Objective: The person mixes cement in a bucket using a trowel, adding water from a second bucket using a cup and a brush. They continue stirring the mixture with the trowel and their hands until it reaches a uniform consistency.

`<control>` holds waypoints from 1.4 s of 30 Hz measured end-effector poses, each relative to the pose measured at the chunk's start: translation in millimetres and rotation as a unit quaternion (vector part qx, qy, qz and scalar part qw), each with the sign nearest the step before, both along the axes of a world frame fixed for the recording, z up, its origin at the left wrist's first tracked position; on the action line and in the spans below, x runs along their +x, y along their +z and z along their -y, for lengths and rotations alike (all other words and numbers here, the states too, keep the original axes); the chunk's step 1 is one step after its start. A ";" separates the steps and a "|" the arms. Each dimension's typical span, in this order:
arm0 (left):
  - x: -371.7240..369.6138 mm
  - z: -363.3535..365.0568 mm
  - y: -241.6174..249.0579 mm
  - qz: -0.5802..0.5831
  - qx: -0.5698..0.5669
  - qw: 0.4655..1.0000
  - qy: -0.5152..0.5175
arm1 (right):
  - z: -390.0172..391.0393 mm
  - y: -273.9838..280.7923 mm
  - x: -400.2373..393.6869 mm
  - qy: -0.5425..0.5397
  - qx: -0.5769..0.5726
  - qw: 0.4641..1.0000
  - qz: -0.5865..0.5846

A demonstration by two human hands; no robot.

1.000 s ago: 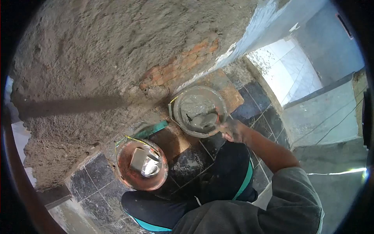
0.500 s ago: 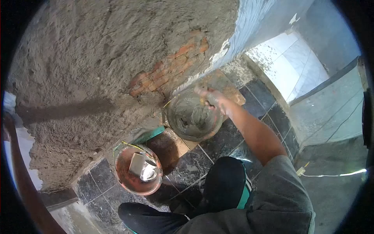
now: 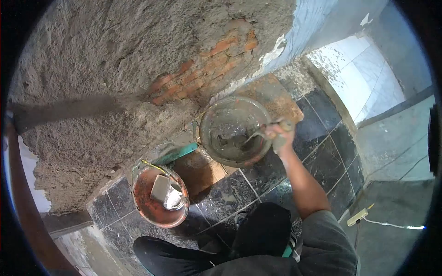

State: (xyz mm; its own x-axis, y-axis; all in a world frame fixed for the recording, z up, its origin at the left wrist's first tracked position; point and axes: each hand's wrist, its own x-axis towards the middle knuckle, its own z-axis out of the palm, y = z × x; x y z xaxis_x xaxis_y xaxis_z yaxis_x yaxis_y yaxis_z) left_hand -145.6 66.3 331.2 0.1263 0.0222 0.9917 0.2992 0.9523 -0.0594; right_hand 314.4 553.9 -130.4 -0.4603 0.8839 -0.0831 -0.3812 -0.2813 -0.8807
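My right hand [image 3: 279, 133] is closed around the handle of a trowel [image 3: 254, 135] at the right rim of a round tub. The trowel's bent metal neck reaches down into wet grey mortar [image 3: 229, 123], which hides the blade. Mortar coats the inside of the tub [image 3: 209, 156] up to its rim. My left hand [image 3: 8, 130] is at the far left edge of the view, up by the roughly plastered wall [image 3: 83, 55]. It is dark and partly cut off there, so its fingers are hidden.
A reddish bucket [image 3: 140, 202] holds a pale block [image 3: 159, 187] and a shiny object [image 3: 174, 198]. Between bucket and tub lies a brown board [image 3: 202, 172], with a green strip [image 3: 177, 154] along the wall. Bare bricks [image 3: 198, 78] show in the wall. A white socket block [image 3: 357, 217] with a cable is at right.
My right hand has moved from over the mortar to the tub's right rim, bringing the trowel's neck into sight. The view has shifted slightly. My left hand stays at the left edge.
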 end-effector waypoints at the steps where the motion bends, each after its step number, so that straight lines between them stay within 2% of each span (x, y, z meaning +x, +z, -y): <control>1: 0.9 -0.1 -2.0 -0.004 -0.004 1.000 -0.001 | -3.9 29.0 -1.1 -0.022 0.023 0.999 0.003; 2: 0.4 0.4 -4.1 -0.009 -0.007 1.000 0.000 | -9.6 49.1 -4.7 -0.044 0.047 0.998 0.007; 5: -4.9 -1.2 -11.8 -0.007 -0.020 1.000 0.001 | -26.0 65.5 -25.4 -0.048 0.007 0.996 -0.078; 8: -6.2 -0.1 -12.4 -0.010 -0.025 1.000 0.004 | -17.2 9.8 -58.1 -0.001 0.053 0.995 -0.084; 9: -6.6 0.2 -13.1 -0.009 -0.029 1.000 0.006 | -1.3 -1.9 -62.1 -0.004 0.033 0.999 0.018; 12: -1.7 3.4 -16.4 -0.009 -0.033 0.999 0.014 | -16.6 -19.9 -40.6 0.088 0.016 0.995 -0.050; 16: 5.6 -0.4 -22.7 -0.008 -0.037 0.999 0.012 | -20.3 -2.1 -8.0 0.041 -0.048 0.998 -0.022; 19: 10.3 -0.7 -26.1 -0.009 -0.043 0.999 0.011 | -15.1 24.8 4.3 0.073 0.001 0.997 -0.017; 22: 11.7 -1.6 -31.7 -0.008 -0.049 0.999 0.009 | -23.4 27.2 -2.0 0.033 0.021 0.999 0.009; 23: 12.3 -2.4 -31.5 -0.011 -0.050 0.999 0.009 | -25.7 29.9 -6.3 0.026 0.059 0.998 0.013; 26: 17.7 0.9 -35.2 -0.012 -0.057 0.998 0.011 | -21.3 18.7 -35.9 -0.013 0.042 0.994 -0.099; 27: 17.5 0.6 -37.3 -0.011 -0.060 0.998 0.013 | -8.1 13.3 -52.6 -0.053 0.090 0.991 -0.083; 30: 19.5 1.4 -41.4 -0.009 -0.060 0.998 0.013 | 21.8 -23.1 -70.6 0.082 0.056 0.995 -0.033; 33: 22.9 0.7 -45.4 -0.007 -0.063 0.998 0.011 | 17.4 -36.9 -52.5 0.109 0.035 0.991 -0.065; 37: 27.9 0.2 -50.0 -0.007 -0.069 0.998 0.009 | 10.8 -17.3 -28.3 0.078 0.024 0.996 -0.040; 42: 27.9 -1.7 -53.7 -0.008 -0.081 0.997 0.008 | -23.0 16.4 -15.9 0.117 0.098 0.988 -0.001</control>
State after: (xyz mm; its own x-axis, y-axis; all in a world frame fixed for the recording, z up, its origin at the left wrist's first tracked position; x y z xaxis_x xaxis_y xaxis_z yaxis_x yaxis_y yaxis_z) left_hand -117.7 68.0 277.5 0.1404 0.1846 0.9727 0.2822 0.9343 -0.2180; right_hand 298.5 576.8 -114.0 -0.6544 0.7519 0.0796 -0.3267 -0.1861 -0.9266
